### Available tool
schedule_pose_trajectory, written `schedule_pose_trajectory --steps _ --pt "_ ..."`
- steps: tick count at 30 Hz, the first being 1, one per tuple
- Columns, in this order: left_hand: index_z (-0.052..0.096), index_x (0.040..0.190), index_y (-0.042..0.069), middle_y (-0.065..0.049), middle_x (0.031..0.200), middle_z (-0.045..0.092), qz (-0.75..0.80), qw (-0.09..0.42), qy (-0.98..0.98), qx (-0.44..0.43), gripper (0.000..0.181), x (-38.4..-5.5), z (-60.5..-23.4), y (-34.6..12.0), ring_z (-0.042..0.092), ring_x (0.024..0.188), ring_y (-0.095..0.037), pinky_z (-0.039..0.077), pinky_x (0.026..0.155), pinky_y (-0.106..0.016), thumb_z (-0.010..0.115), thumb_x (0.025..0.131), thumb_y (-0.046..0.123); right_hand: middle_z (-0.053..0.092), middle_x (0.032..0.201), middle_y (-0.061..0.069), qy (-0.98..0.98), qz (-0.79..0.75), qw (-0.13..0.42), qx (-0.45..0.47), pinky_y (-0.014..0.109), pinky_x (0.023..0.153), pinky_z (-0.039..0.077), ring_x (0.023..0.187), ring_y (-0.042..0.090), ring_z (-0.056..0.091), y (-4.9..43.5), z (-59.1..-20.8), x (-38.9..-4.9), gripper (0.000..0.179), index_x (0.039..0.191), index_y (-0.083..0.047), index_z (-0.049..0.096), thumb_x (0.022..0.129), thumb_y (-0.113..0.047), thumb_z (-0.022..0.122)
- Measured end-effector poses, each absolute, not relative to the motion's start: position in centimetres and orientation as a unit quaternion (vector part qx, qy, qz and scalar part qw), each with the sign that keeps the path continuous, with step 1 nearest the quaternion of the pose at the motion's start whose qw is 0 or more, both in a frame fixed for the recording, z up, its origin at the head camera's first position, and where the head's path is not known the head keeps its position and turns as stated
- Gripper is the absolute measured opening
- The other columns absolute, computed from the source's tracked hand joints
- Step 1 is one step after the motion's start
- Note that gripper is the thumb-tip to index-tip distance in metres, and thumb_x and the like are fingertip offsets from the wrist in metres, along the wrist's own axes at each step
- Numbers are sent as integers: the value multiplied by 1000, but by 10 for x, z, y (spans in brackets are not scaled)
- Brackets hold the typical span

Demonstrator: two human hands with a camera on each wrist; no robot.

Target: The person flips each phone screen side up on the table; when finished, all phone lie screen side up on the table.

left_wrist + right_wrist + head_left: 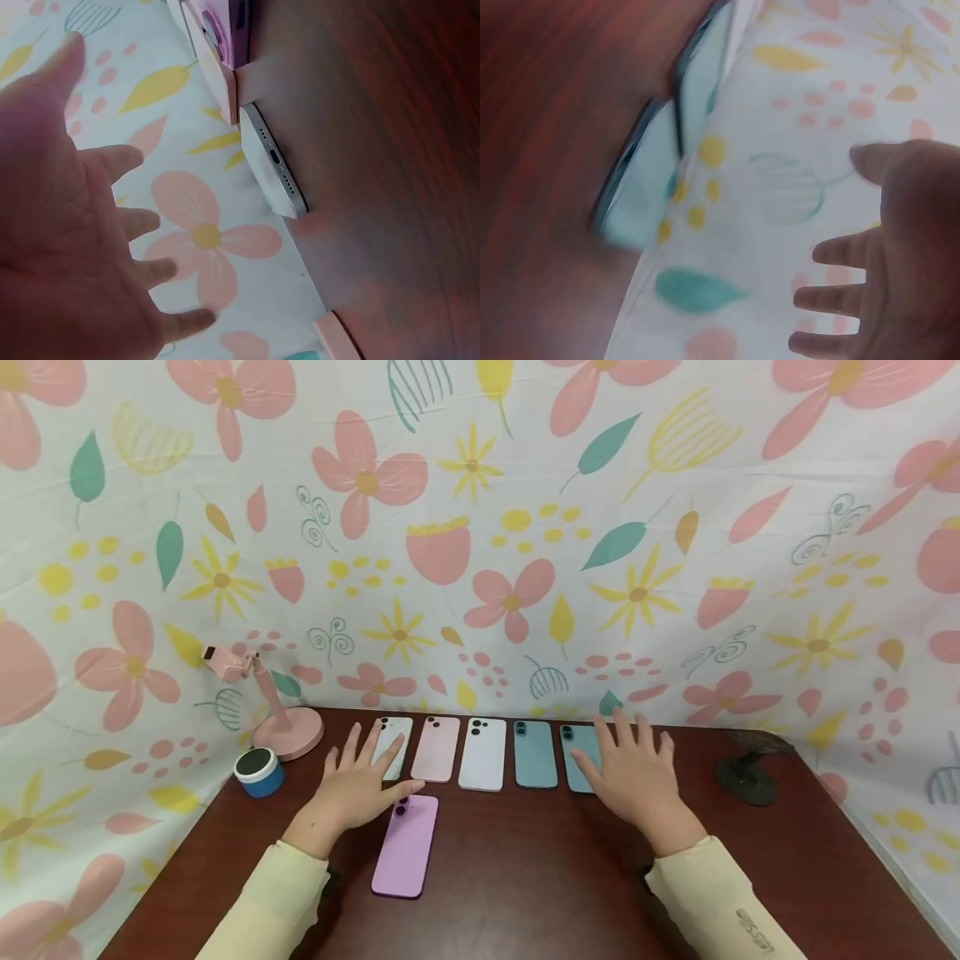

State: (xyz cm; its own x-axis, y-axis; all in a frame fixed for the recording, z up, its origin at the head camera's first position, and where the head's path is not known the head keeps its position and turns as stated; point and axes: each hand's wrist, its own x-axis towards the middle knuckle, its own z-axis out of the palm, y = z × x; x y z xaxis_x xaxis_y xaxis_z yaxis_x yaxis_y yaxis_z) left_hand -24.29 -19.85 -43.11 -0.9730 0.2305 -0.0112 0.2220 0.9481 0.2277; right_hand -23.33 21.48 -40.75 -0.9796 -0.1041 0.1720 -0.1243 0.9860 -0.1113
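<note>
Reddish-brown and wood-grained, the surface (525, 877) carries a rectangular purple phone (406, 849) near the left hand (356, 789). Behind it lies a row: a white phone (389, 737) partly hidden by that hand, a pale pink phone (435, 750), a second white phone (482, 758), two teal phones (536, 755). Fingers spread, the right hand (633, 768) covers part of the last; each grip holds nothing.
</note>
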Motion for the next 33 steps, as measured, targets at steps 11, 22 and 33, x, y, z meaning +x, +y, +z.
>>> schedule_pose_trajectory --steps 11,22,33 --pt "35 169 13 -29 177 17 185 86 975 88 102 -258 -428 -224 25 152 -70 39 115 -76 75 91 65 54 159 20 -967 213 28 137 60 118 46 147 42 52 120 -395 -279 63 156 -4 52 112 -49 49" --pt "42 165 10 -27 175 27 200 85 972 89 93 -276 -439 -235 32 153 -64 37 120 -72 83 91 48 61 155 17 -911 376 -41 167 53 115 52 142 36 60 40 -410 -330 61 161 -5 46 110 -36 59" --pt "51 160 6 -27 168 41 186 83 974 99 80 -286 -443 -240 37 155 -56 35 125 -66 81 95 41 54 154 30 -823 528 -121 170 36 89 65 116 41 74 -18 -427 -368 54 159 5 43 108 -8 57"
